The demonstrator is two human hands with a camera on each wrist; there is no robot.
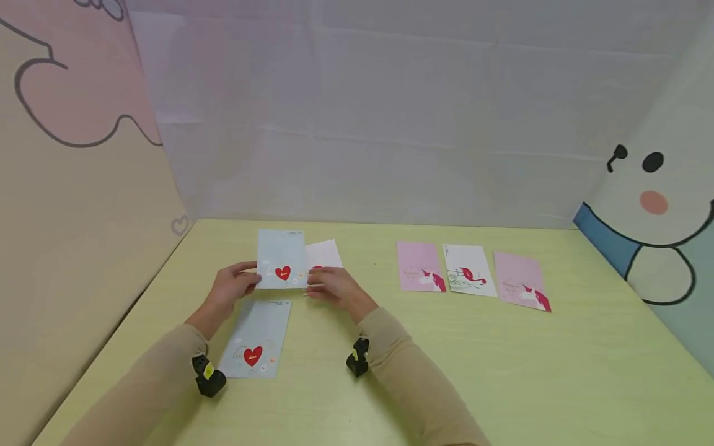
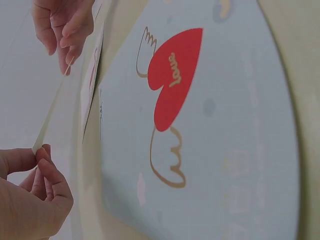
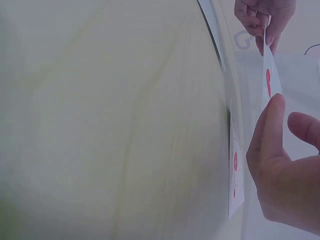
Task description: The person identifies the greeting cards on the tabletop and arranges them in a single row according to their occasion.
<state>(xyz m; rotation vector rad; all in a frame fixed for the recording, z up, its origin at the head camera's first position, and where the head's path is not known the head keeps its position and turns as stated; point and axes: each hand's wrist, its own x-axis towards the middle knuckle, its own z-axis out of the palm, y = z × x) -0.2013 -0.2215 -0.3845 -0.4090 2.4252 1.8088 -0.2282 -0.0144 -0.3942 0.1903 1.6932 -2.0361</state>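
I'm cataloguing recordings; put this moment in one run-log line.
left hand: pinches raised heart card | right hand: touches its opposite edge | table: another heart card, flamingo card between two unicorn cards

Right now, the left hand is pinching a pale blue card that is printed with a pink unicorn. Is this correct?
Not quite: the pale blue card pinched by the left hand is printed with a red heart, not a pink unicorn, as the head view shows.

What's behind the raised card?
In the head view, a white card peeks past its right edge, partly covered by the right hand. Whatever the raised card hides there cannot be seen.
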